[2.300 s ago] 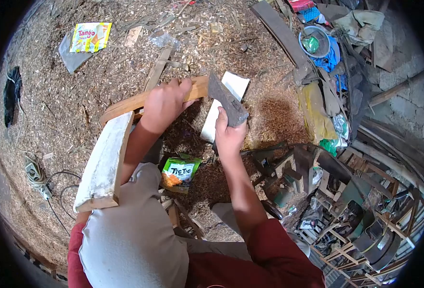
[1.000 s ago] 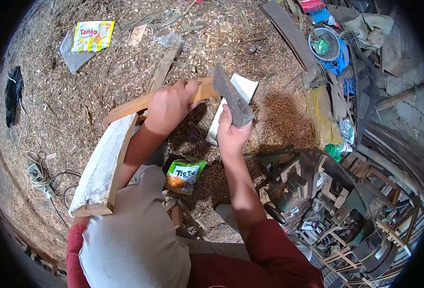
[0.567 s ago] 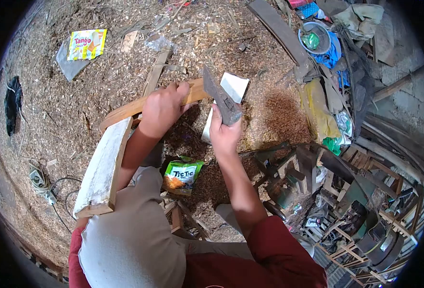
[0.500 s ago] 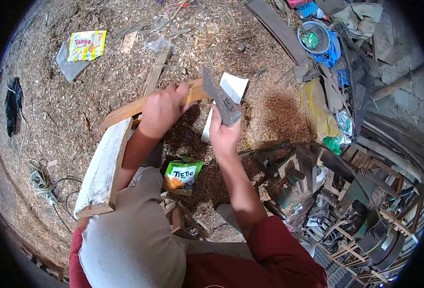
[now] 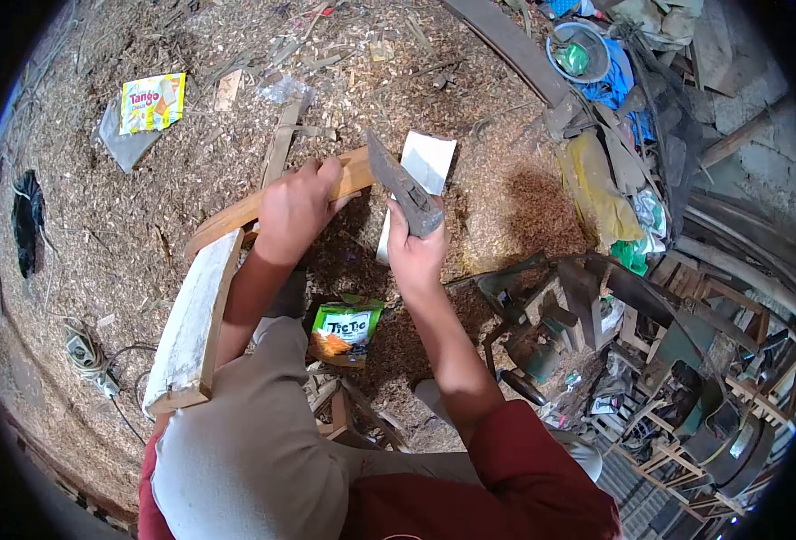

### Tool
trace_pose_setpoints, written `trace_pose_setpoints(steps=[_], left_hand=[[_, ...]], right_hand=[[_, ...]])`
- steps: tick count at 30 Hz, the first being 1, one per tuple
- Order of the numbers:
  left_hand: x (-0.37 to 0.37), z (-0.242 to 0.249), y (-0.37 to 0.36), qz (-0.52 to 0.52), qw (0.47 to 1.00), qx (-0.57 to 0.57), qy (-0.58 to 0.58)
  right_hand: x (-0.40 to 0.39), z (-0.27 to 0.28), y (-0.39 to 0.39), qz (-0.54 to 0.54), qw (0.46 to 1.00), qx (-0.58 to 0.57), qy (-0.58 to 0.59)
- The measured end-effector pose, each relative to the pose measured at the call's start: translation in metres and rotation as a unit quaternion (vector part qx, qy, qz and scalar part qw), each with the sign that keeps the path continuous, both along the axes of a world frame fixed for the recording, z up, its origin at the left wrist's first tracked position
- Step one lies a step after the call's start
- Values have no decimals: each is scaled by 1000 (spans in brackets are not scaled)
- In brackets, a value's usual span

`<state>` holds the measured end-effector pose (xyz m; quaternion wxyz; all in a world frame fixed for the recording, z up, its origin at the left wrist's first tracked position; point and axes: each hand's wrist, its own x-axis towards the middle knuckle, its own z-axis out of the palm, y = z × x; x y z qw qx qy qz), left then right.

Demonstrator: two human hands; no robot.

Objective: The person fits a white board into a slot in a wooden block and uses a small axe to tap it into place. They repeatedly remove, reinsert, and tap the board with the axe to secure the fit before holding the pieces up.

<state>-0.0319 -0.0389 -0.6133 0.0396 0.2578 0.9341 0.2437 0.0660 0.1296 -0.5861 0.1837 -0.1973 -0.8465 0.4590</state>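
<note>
My left hand (image 5: pixel 297 209) is wrapped round a curved wooden piece (image 5: pixel 236 214), which runs from the lower left up to the tool. Closed round the lower end of a dark flat metal blade (image 5: pixel 398 178) is my right hand (image 5: pixel 418 256). The blade's upper part lies against the right end of the wooden piece. Behind the blade a white board (image 5: pixel 429 160) shows in part. A white-faced wooden plank (image 5: pixel 191 319) slants across my left forearm and reaches my lap.
Wood shavings (image 5: pixel 344 99) cover the ground. Beyond lie a yellow Tango packet (image 5: pixel 152 102) and a bucket (image 5: pixel 587 45). A green TicTic packet (image 5: pixel 346 333) is near my legs. Wooden frames and scrap (image 5: pixel 677 378) crowd the right side. A coiled cable (image 5: pixel 85 355) lies left.
Both hands, the wooden piece and the blade sit slightly further left in view. The camera view has shifted a little. Both grips look the same.
</note>
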Motion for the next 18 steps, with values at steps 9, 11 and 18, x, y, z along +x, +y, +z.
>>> trace_pose_setpoints(steps=[9,11,18], left_hand=[[-1,2,-2,2,1000,4,-7],[-3,8,-7,4,1000,9,-25],[10,10,-38,-94,972,213,45]], right_hand=[[6,-9,0,-30,989,-143,-2],[5,5,-6,-62,973,-223,15],[40,0,15,-141,933,-325,-70]])
